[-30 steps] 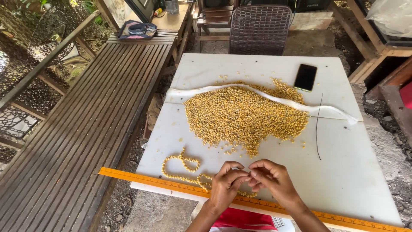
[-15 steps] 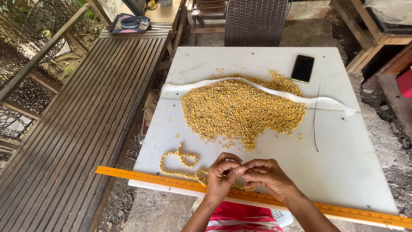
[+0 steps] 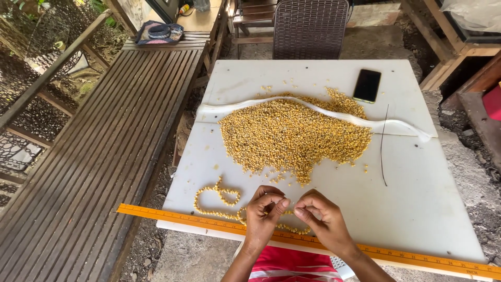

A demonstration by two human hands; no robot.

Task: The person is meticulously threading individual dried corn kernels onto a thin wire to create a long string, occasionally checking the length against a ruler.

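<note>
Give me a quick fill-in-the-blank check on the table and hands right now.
1. The black phone lies screen-up at the far ______ corner of the white table.
2. The beaded strand lies coiled beside the ______ hand.
3. The long ruler along the near edge is ______ in colour.

Missing words: right; left; orange

White tabletop (image 3: 417, 203), near edge: left hand (image 3: 262, 214) & right hand (image 3: 321, 216) close together, fingers (image 3: 279, 204) pinched, tips just apart. Beaded strand (image 3: 222, 201) of yellow kernels loops left of the hands, touching the orange ruler (image 3: 182, 219) along the near edge. Big pile of yellow kernels (image 3: 295, 136) mid-table, white strip (image 3: 261, 102) curving over its far side. Black phone (image 3: 367, 85) far right; thin dark wire (image 3: 383, 146) right of pile. Brown chair (image 3: 310, 28) beyond the table.
</note>
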